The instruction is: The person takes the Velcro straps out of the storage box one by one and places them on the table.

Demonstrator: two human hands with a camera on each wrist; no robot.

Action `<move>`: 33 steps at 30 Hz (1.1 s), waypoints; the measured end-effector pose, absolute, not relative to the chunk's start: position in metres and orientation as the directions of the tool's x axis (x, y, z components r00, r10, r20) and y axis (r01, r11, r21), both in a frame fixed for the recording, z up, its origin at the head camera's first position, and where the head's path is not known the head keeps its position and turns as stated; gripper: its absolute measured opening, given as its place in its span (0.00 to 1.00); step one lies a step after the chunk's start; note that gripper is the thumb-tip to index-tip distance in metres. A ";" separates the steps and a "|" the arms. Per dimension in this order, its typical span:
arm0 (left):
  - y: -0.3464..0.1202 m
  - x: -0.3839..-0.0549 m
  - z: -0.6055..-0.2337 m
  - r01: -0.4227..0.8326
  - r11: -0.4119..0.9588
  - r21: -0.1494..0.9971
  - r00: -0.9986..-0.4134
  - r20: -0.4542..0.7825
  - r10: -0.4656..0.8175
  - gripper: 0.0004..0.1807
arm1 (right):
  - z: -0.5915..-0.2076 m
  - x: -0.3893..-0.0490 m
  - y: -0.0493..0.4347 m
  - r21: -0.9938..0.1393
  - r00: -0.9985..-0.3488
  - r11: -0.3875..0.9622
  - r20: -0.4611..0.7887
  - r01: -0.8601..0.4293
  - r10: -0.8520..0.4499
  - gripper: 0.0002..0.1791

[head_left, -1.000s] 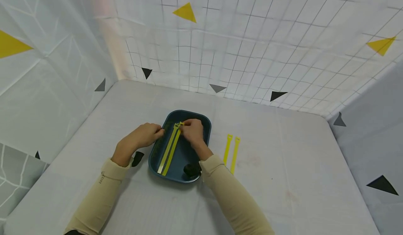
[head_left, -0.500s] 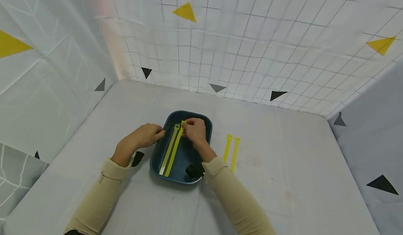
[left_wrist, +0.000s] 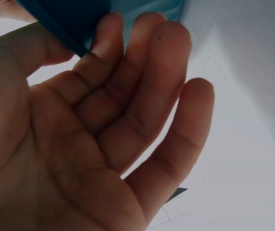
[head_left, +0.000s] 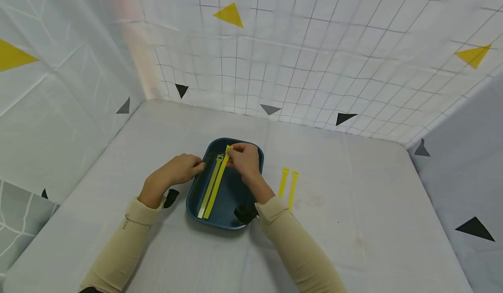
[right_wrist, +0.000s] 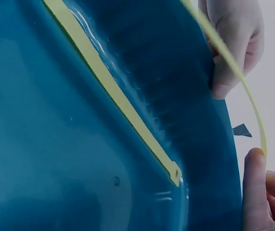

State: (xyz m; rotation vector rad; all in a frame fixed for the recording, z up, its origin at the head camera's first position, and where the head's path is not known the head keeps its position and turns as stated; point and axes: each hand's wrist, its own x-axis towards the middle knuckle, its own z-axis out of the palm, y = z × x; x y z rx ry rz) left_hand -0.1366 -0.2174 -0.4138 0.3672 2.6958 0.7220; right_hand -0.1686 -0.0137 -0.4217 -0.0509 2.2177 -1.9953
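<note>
Four yellow straps are in sight from where I stand, two at the blue tray [head_left: 228, 192] in the centre of the head view and two, the loose straps [head_left: 293, 190], on the pale cloth [head_left: 377, 223] just right of it, their lower ends hidden behind the right sleeve [head_left: 302, 245].

The right hand [head_left: 244, 158] is over the upper part of the tray, thumb and fingertips clamped on the head end of the held strap [head_left: 217, 184]. Pinching it there, I think, leaves the long tail free to hang and bend; the right wrist view shows it bowing from the fingers at lower right towards the top edge. Whether its far end touches the tray floor I cannot tell.

The left hand [head_left: 178, 170] grips the tray's left rim, presumably to keep so light a container from sliding. Its thumb comes over the wall while the fingers curve against the outside; in the left wrist view the little finger stands apart from the others.

Inside the tray, the resting strap [right_wrist: 113, 94] lies flat along the foot of the left wall, slotted head towards the top in the head view. That wall probably helps keep it straight. The held strap slants close beside it, its lower end near the tray's lower left corner.
</note>
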 end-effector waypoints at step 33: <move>-0.218 -0.138 -0.417 0.169 0.845 0.508 -0.914 -0.240 0.327 0.20 | -0.402 -0.174 0.014 -0.994 -0.989 0.023 -0.105 0.103 -0.103 0.12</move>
